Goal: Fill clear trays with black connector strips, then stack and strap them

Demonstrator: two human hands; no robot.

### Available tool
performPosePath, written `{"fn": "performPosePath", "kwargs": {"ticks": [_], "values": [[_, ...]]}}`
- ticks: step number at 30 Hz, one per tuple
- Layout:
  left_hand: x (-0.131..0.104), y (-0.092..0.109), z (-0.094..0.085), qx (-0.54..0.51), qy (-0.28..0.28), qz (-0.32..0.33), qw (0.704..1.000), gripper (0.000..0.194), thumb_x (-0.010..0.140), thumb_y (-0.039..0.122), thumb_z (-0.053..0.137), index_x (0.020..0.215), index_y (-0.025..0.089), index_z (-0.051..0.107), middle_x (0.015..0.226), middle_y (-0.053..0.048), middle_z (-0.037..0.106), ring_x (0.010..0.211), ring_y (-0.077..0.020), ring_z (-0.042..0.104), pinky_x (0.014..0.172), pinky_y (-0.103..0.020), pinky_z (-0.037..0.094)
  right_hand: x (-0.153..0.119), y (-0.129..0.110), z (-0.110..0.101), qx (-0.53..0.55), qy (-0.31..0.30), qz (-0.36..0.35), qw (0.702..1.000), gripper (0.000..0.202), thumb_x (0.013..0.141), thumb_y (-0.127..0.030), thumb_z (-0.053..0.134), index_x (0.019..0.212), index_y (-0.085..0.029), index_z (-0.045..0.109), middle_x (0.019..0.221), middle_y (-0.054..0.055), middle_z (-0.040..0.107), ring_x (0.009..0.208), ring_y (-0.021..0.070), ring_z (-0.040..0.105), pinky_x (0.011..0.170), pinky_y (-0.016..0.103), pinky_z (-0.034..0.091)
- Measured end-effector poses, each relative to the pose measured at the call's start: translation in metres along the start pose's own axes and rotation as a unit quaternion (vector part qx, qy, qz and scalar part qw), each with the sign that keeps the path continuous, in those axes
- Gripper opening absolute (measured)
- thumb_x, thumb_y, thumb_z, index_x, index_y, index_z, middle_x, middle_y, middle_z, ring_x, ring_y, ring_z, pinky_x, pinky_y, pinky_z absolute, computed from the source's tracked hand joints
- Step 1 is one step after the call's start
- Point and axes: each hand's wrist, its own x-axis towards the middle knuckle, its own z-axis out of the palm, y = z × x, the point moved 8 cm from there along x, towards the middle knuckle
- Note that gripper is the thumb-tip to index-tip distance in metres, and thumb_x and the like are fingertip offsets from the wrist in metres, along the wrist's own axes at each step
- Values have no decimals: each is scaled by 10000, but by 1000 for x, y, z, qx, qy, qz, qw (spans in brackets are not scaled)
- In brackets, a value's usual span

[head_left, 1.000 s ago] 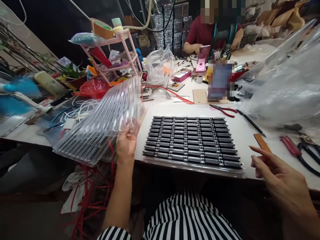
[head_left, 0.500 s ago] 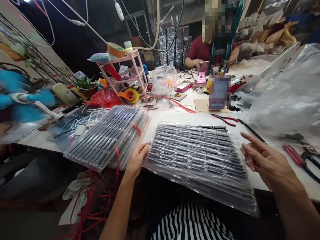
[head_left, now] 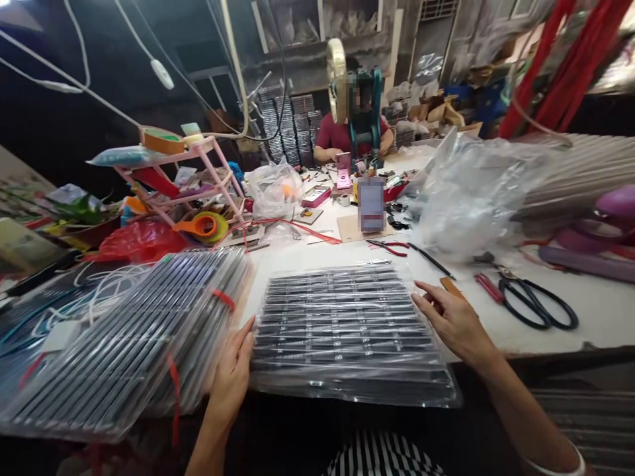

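Left hand (head_left: 234,362) and right hand (head_left: 454,325) unclenched, I judge the tray (head_left: 347,370) flexible, best held at nine and three o'clock.

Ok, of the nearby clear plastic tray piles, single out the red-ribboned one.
Red ribbon marks the clear plastic tray pile left of the left hand; the second pile, by the right hand, shows none.

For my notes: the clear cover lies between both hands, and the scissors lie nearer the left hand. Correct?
No: the scissors lie nearer the right hand, as the head view shows. The cover lies between it and the left hand.
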Motion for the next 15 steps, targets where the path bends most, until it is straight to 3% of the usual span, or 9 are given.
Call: {"fn": "performPosePath", "kwargs": {"ticks": [7, 11, 15], "values": [[4, 4, -3, 50, -4, 15, 999, 590, 813, 566, 464, 1166, 117, 614, 1239, -130, 595, 1204, -266, 506, 1054, -402, 368, 47, 13, 23, -102, -75, 17, 992, 422, 914, -404, 415, 1190, -149, 608, 1035, 100, 630, 882, 201, 611, 814, 300, 455], [28, 7, 0, 100, -15, -7, 995, 579, 804, 554, 454, 1163, 133, 623, 1200, -126, 633, 1159, -288, 549, 1015, -410, 403, 42, 18, 36, -147, -104, 28, 983, 468, 951, -400, 327, 1315, -170, 512, 1124, 124, 592, 932, 228, 610, 842, 331, 446], [55, 22, 22, 116, -69, 38, 990, 512, 838, 439, 414, 1198, 130, 608, 1286, -112, 587, 1236, -254, 500, 1078, -380, 330, 35, 15, 41, -206, -149, 46, 966, 518, 973, -379, 229, 1416, -158, 385, 1099, 174, 618, 969, 320, 610, 839, 427, 426]]}}
